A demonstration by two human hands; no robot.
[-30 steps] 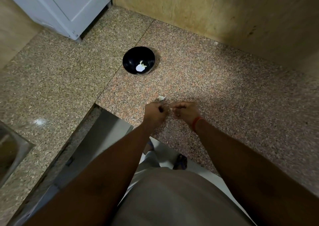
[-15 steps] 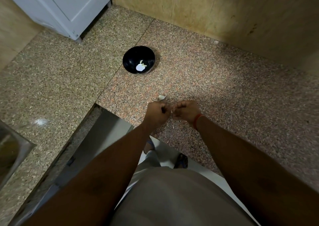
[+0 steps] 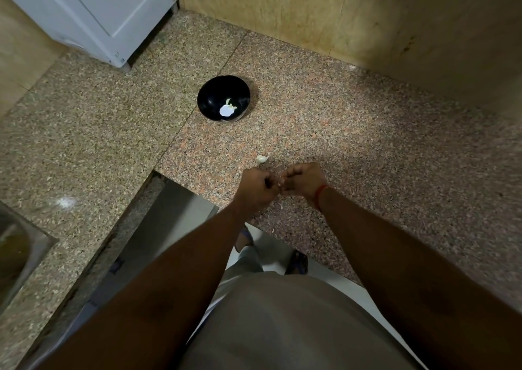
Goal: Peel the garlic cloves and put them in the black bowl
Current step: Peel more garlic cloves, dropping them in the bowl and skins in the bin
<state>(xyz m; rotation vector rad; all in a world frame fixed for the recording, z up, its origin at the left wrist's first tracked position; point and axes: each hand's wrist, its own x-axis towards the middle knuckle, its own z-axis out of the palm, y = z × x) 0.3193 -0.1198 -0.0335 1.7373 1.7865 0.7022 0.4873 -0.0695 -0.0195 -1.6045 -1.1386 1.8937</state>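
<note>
We hold a garlic clove [image 3: 279,184] between our two hands, just above the near edge of the worktop [image 3: 353,143]; only a pale sliver of it shows between the fingers. Our left hand [image 3: 258,186] is curled in a fist-like grip around one side of it, and our right hand [image 3: 303,181], with a red thread at the wrist, pinches the other side, so both grips are closed on the same clove. We judge the peeling is under way.

Just beyond our knuckles a second clove [image 3: 262,159] lies loose on the stone. Farther back, well apart from our hands, sits the black bowl [image 3: 207,98] with a few pale peeled pieces [image 3: 227,110] at its bottom.

The risk we see is position: we work right at the worktop's edge, over the floor. If the skin gives suddenly or the slick clove squirts out of the pinch, it could drop past the edge. The loose clove could also be knocked by our knuckles.
</note>
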